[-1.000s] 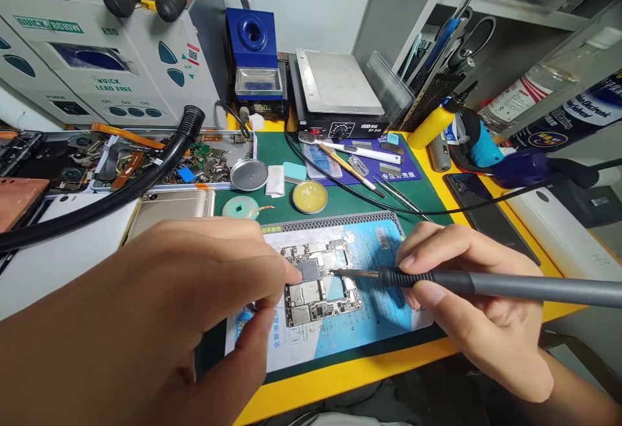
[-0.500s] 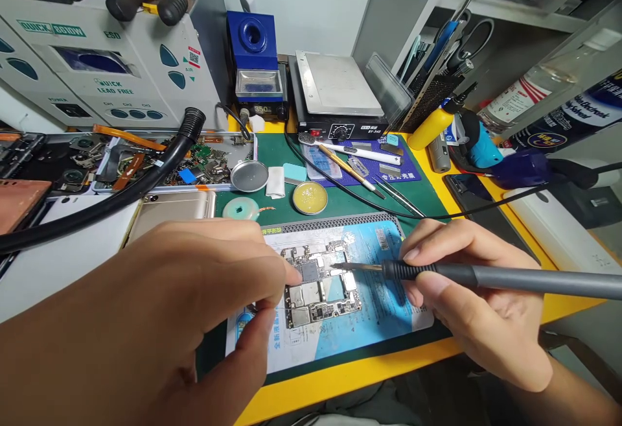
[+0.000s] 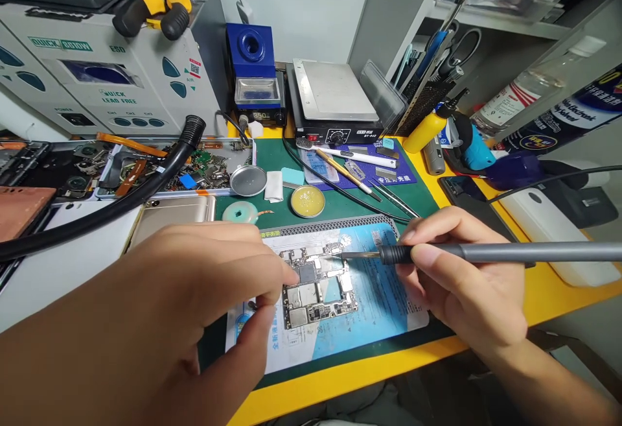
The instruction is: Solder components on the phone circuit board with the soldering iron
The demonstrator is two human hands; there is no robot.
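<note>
A phone circuit board (image 3: pixel 307 295) lies on a blue and white printed mat (image 3: pixel 379 309). From the left, my left hand (image 3: pixel 218 283) reaches over with fingers bent and thumb pressed to them; one fingertip touches the board's left part. Whatever is pinched there is hidden by the fingers. My right hand (image 3: pixel 461 277) grips a soldering iron (image 3: pixel 486 253) by its dark ribbed grip, between thumb and fingers. Its thin tip points left over the upper right part of the board; whether it touches I cannot tell.
Behind the mat are a flux tin (image 3: pixel 308 201), its lid (image 3: pixel 247 181) and a wick roll (image 3: pixel 240 213). A heating plate (image 3: pixel 335 95) and iron stand (image 3: pixel 253 50) stand at the back. A black hose (image 3: pixel 160 183) crosses the left side. Tweezers (image 3: pixel 396 199) lie right of the tin.
My right hand has moved slightly left and up, and the iron's tip has risen from the board's middle towards its upper edge. My left hand stays at the board. The view has shifted slightly.
</note>
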